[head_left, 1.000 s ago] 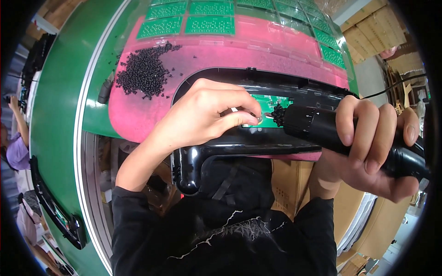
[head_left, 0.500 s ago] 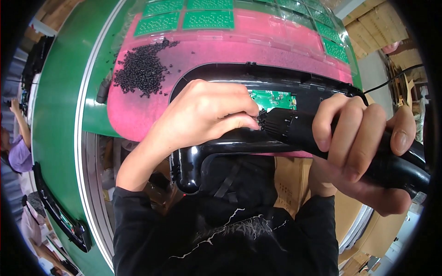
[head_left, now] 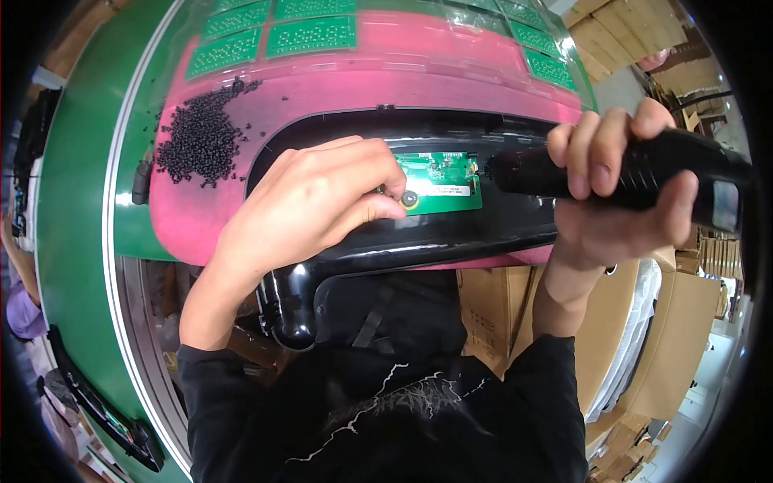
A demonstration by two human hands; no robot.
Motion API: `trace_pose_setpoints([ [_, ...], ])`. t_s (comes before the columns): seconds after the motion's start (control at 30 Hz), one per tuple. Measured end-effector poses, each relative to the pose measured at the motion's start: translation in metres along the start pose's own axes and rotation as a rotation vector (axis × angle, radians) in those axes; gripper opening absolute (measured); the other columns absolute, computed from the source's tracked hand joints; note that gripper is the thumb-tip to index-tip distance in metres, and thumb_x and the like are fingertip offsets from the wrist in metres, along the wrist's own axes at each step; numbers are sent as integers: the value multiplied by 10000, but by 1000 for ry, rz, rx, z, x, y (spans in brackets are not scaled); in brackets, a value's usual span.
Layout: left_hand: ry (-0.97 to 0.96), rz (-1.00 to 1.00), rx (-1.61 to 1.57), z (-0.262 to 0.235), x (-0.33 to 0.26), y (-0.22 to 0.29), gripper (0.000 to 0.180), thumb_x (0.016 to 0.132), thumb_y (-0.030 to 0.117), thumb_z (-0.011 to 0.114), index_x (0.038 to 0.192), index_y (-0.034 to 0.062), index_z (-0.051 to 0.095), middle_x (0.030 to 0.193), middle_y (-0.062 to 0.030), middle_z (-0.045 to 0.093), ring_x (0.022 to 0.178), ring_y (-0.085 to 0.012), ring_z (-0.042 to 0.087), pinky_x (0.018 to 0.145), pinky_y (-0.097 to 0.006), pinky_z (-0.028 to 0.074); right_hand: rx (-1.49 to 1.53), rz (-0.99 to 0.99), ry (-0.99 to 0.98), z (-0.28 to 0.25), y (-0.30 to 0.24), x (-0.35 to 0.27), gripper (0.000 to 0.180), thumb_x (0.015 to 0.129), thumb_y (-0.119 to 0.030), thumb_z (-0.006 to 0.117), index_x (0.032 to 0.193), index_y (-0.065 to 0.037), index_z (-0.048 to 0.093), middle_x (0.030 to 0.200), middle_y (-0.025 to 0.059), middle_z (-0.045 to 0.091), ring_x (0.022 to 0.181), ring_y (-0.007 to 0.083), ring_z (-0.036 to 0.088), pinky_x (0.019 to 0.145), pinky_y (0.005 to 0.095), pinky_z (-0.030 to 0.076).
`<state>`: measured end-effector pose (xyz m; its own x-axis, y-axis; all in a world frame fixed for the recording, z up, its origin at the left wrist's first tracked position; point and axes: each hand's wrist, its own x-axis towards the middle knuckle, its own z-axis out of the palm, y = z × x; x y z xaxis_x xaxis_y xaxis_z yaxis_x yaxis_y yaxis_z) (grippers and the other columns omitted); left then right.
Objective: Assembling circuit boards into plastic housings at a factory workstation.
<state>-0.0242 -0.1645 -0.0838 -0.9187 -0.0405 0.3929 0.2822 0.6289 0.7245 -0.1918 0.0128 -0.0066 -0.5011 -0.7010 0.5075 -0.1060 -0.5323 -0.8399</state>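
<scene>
A glossy black plastic housing [head_left: 419,245] lies on a pink mat [head_left: 193,229] in front of me. A small green circuit board [head_left: 447,181] sits inside it. My left hand [head_left: 314,205] rests on the housing, its fingertips pressing on the left end of the board beside a round screw. My right hand [head_left: 616,193] grips a black electric screwdriver [head_left: 644,169]. The tool lies nearly level, its tip pointing left at the board's right edge.
A heap of small black screws [head_left: 201,141] lies on the mat's left part. Several green circuit board panels [head_left: 310,34] line the far side of the green conveyor [head_left: 76,201]. Cardboard boxes [head_left: 676,338] stand to my right. Another person's purple sleeve [head_left: 24,314] shows at the far left.
The screwdriver has swung up and to the right, off the board. More of the green board now shows, and my left fingers have shifted on its left end.
</scene>
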Motion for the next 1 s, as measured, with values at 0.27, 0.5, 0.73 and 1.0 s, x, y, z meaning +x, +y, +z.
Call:
trace_pose_setpoints([
  [0.27,-122,43,123,3,-1,-7,166,829,173,666,859,48,561,990,-37,668,855,-269,637,678,-360,513,-4,-14,35,-4,20,3,390,909,-422,491,1027,-51,489,593,56,494,484,145,432,538,308,394],
  [0.5,-185,-102,123,4,-1,-9,168,855,170,647,874,43,538,1034,-44,672,826,-290,657,635,-366,513,-95,18,32,-7,31,5,413,928,-473,472,1021,-71,503,613,6,448,512,130,390,587,317,352],
  [0.73,-143,-113,146,6,3,-7,152,851,141,652,872,45,536,1028,-36,679,789,-281,661,595,-360,505,-135,60,-4,-12,37,9,401,926,-459,484,1021,-69,495,612,3,443,507,115,384,573,300,342],
  [1.0,-171,-151,156,20,8,-11,147,851,134,645,860,42,531,1035,-36,679,811,-292,658,596,-377,499,-181,149,-2,-21,52,6,394,923,-434,490,1040,-58,500,615,3,448,493,110,383,578,299,350],
])
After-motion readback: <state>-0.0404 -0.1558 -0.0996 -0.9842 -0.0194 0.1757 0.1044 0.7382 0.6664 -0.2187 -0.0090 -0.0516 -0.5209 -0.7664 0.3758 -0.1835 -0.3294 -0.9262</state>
